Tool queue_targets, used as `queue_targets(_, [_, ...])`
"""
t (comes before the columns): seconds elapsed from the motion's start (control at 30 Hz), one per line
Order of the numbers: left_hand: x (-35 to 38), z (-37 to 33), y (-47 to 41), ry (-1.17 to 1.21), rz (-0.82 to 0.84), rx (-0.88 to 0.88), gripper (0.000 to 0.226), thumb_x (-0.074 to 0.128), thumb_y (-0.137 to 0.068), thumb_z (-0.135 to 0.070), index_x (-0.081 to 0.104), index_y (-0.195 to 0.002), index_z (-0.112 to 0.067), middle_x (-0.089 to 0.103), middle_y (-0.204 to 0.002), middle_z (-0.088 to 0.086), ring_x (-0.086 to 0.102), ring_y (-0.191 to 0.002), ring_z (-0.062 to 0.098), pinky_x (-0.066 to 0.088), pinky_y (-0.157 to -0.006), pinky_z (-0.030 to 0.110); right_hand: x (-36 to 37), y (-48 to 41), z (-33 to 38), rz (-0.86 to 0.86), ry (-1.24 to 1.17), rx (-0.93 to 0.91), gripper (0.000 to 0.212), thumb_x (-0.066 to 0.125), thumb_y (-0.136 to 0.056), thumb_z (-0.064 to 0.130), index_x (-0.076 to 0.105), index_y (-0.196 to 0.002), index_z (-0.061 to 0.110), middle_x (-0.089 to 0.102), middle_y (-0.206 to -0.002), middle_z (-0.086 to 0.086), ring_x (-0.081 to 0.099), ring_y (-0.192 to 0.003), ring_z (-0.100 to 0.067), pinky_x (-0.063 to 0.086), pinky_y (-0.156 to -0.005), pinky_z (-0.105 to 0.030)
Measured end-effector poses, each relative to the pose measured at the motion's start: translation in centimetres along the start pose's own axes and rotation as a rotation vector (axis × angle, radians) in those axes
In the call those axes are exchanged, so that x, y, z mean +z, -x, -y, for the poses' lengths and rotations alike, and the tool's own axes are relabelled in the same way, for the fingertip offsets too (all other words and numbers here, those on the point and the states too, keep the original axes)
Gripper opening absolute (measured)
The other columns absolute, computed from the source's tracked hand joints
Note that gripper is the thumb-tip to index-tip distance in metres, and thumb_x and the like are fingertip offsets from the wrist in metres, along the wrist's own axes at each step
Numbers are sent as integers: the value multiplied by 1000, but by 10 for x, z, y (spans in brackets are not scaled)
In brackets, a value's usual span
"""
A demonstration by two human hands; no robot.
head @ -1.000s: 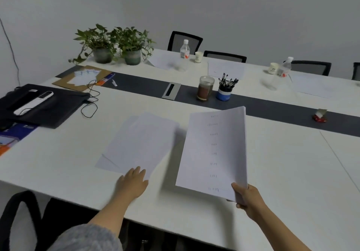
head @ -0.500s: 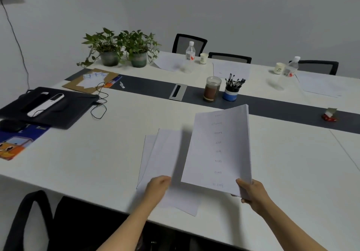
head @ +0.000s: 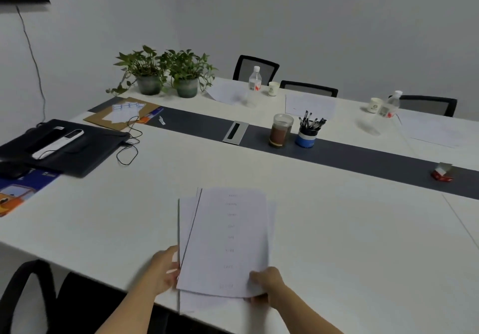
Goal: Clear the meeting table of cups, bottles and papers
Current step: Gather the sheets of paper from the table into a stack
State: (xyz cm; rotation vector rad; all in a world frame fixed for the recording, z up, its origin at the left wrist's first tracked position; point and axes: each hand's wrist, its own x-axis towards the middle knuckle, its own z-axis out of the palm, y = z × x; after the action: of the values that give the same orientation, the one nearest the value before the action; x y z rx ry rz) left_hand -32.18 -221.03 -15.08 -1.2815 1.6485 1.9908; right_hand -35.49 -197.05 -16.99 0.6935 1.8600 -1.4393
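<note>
Gathering papers | our right hand [head: 267, 282] pinches the paper stack [head: 228, 237] at its near corner, left hand [head: 166, 271] against its left edge, grip too blurred to tell | stack lies at near edge of the desk [head: 350, 230] | early, we judge; remaining: left bottle [head: 254, 78], left cup [head: 273, 88], right bottle [head: 390, 104], right cup [head: 374, 105], far sheets [head: 309, 103].

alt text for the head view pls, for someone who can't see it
A person's left hand and right hand hold a stack of papers at the near edge of a white meeting table. On the far side are two water bottles, two paper cups and more sheets.
</note>
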Motion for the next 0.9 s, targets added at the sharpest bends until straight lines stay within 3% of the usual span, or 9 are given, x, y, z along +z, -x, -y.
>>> queue_targets(0.1, [5, 2, -6, -66, 28, -30, 24, 59, -89, -30, 54, -85, -6, 49, -53, 10, 36, -43, 17, 19, -48, 22, -14, -1, 5, -12, 68, 15, 13, 57, -87, 3, 46, -84, -4, 53, -83, -21, 57, -61, -36, 53, -41, -41])
queue_targets(0.2, [16, 8, -8, -133, 14, -49, 29, 64, -85, -27, 54, -68, -7, 38, -38, 3, 31, -35, 14, 20, -47, 20, -22, 3, 6, 20, 106, 38, 17, 58, -87, 6, 45, -91, -4, 53, -96, -26, 58, -66, -36, 51, -35, -35])
queue_targets(0.27, [25, 8, -5, -176, -10, 8, 22, 66, -82, -20, 60, -80, 1, 49, -49, 9, 42, -36, 17, 28, -45, 17, -25, 5, 6, 25, 174, 32, 23, 58, -88, 9, 43, -101, -4, 55, -93, -25, 60, -57, -33, 51, -37, -33])
queue_targets(0.33, [33, 6, -2, -210, -26, 140, 29, 70, -70, -18, 60, -88, 2, 59, -72, 14, 56, -61, 25, 42, -58, 25, -26, 7, 7, 14, 249, 27, 25, 56, -90, 13, 41, -105, -1, 57, -86, -22, 61, -43, -28, 50, -37, -28])
queue_targets(0.4, [37, 3, 2, -223, -35, 221, 32, 66, -62, -20, 48, -83, -3, 53, -78, 10, 51, -69, 23, 38, -59, 27, -27, 8, 8, 13, 321, 22, 25, 53, -92, 17, 39, -107, 2, 60, -79, -20, 59, -34, -22, 46, -35, -22])
queue_targets(0.47, [34, 7, -4, -101, 10, 182, 32, 67, -67, -5, 46, -90, 2, 55, -83, 13, 53, -72, 25, 41, -58, 27, -27, 9, 6, 12, 356, 25, 26, 52, -93, 17, 38, -108, 2, 60, -77, -19, 59, -33, -21, 46, -35, -22])
queue_targets(0.6, [25, 23, -27, 46, 133, 46, 51, 68, -77, 4, 46, -123, 8, 59, -117, 28, 60, -104, 39, 51, -85, 48, -30, 12, 1, 15, 358, 36, 28, 54, -91, 14, 38, -107, -1, 58, -77, -21, 59, -37, -25, 51, -38, -30])
queue_targets(0.77, [40, 15, -5, -65, 164, 119, 47, 49, -85, 16, 44, -129, 4, 55, -125, 25, 56, -106, 36, 45, -95, 48, -32, 14, -4, 2, 595, 78, 35, 52, -90, 27, 43, -106, -3, 57, -66, -16, 58, -50, -27, 51, -52, -37])
queue_targets(0.9, [33, 0, 4, -82, 132, 275, 41, 48, -86, 15, 48, -126, 4, 59, -115, 23, 58, -88, 30, 48, -75, 36, -44, 27, -4, -137, 909, 14, 61, 32, -87, 61, 53, -62, 9, 56, -40, -4, 55, -41, -19, 48, -59, -23])
